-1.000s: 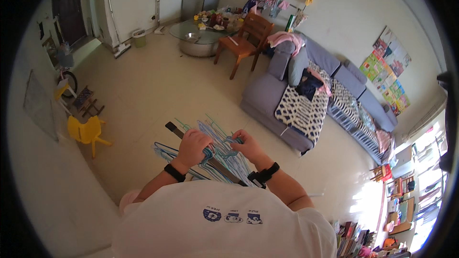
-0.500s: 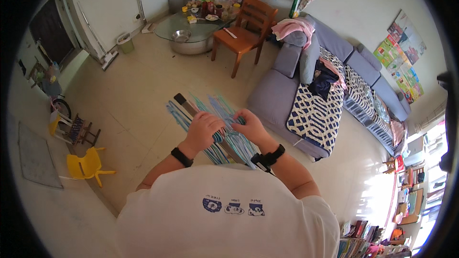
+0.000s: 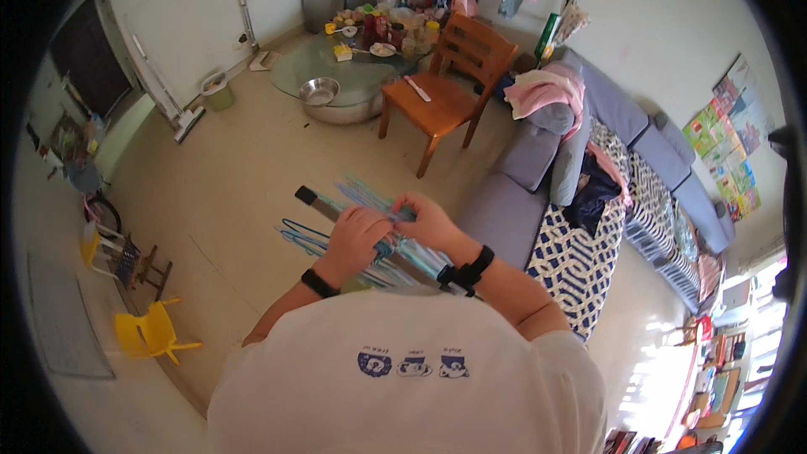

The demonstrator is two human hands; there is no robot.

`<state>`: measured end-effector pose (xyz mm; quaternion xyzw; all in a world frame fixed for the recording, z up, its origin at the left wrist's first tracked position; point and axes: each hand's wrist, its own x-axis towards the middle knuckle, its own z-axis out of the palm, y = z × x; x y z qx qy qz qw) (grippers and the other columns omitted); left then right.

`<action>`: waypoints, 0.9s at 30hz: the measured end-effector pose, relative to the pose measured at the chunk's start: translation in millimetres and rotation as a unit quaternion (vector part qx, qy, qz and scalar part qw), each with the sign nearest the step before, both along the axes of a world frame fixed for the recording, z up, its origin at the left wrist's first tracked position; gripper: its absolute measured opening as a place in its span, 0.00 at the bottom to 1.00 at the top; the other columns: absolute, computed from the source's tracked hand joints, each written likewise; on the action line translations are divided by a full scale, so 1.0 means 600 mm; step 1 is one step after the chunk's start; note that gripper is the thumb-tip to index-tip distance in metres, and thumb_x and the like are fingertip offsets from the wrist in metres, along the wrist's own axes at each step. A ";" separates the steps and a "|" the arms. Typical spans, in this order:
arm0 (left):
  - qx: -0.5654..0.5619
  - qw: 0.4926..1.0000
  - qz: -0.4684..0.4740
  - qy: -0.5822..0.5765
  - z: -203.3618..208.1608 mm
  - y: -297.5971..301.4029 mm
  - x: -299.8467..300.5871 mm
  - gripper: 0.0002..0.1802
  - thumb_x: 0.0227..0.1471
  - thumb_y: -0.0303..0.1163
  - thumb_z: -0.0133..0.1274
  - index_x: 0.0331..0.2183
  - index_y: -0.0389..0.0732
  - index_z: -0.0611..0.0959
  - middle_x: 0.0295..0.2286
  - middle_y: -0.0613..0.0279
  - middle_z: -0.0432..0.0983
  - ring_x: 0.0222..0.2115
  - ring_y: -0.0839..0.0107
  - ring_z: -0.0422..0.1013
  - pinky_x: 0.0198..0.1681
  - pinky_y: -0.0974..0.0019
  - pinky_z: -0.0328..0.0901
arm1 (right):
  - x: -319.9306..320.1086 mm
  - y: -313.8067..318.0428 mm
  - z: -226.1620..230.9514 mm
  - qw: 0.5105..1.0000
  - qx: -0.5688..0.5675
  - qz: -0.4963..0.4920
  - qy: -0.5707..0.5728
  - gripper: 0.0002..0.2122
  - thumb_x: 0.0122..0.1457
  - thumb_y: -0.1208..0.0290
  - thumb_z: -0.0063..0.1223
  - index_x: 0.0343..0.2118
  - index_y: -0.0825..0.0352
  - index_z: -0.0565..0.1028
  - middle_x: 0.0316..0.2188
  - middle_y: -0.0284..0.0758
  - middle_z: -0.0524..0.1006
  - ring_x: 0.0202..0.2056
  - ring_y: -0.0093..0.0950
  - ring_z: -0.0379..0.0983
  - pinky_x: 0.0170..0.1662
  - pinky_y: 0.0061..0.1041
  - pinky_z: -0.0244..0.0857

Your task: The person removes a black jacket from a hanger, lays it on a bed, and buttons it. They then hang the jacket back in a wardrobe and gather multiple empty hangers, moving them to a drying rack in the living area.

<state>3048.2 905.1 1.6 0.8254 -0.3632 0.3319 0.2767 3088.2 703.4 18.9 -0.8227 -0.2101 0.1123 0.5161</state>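
A bundle of thin blue and teal clothes hangers [image 3: 307,237] hangs in front of my chest, fanned to both sides of a flat grey bar [image 3: 326,207] with a black end cap. My left hand [image 3: 357,240] is closed over the hangers at the bar, its fingers curled round their bunched upper parts. Close beside it, my right hand [image 3: 427,225] pinches at the hangers with thumb and fingers. The hangers' hooks are mostly hidden under both hands. A black band sits on each wrist.
Ahead stand a wooden chair [image 3: 439,105] and a round glass table [image 3: 286,76] crowded with food and jars. On the right runs a grey sofa [image 3: 504,210] with patterned covers. At the left are a small yellow chair [image 3: 147,332] and a bin [image 3: 218,94].
My right hand has moved left, close against my left hand, and its fingers have drawn together. The hangers have shifted about the bar. The head view has tilted and turned slightly.
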 end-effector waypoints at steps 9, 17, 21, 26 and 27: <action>-0.008 0.991 -0.134 0.020 0.051 0.044 0.306 0.06 0.42 0.25 0.54 0.28 0.41 0.79 0.45 0.56 0.76 0.43 0.58 0.72 0.49 0.53 0.64 | 0.218 0.039 0.033 0.994 0.013 -0.097 -0.057 0.19 0.47 0.71 0.62 0.43 0.66 0.70 0.38 0.41 0.76 0.42 0.34 0.73 0.46 0.30 0.66; 0.010 0.971 -0.237 0.038 0.051 0.008 0.463 0.18 0.41 0.22 0.54 0.39 0.43 0.78 0.50 0.56 0.74 0.50 0.58 0.70 0.56 0.51 0.62 | 0.301 0.013 0.033 0.981 0.040 -0.175 -0.079 0.19 0.48 0.74 0.58 0.44 0.66 0.68 0.38 0.42 0.75 0.40 0.35 0.73 0.45 0.30 0.66; 0.035 0.968 -0.245 0.045 0.039 -0.031 0.523 0.23 0.40 0.20 0.53 0.43 0.44 0.77 0.51 0.56 0.73 0.50 0.58 0.70 0.56 0.51 0.62 | 0.343 -0.020 0.036 0.977 0.020 -0.199 -0.078 0.19 0.48 0.74 0.57 0.45 0.67 0.68 0.38 0.43 0.76 0.40 0.36 0.74 0.43 0.30 0.67; 0.057 0.963 -0.258 0.041 0.037 -0.093 0.606 0.27 0.37 0.19 0.54 0.45 0.44 0.77 0.51 0.55 0.73 0.49 0.55 0.70 0.54 0.51 0.62 | 0.410 -0.074 0.042 0.979 0.040 -0.202 -0.012 0.19 0.50 0.77 0.55 0.46 0.67 0.68 0.40 0.41 0.76 0.42 0.32 0.73 0.47 0.28 0.66; 0.056 0.962 -0.264 0.047 0.036 -0.107 0.621 0.27 0.37 0.19 0.54 0.45 0.44 0.77 0.51 0.55 0.73 0.48 0.55 0.70 0.54 0.51 0.62 | 0.424 -0.090 0.045 0.978 0.031 -0.205 0.000 0.19 0.50 0.77 0.56 0.46 0.67 0.68 0.39 0.41 0.76 0.42 0.32 0.74 0.46 0.29 0.67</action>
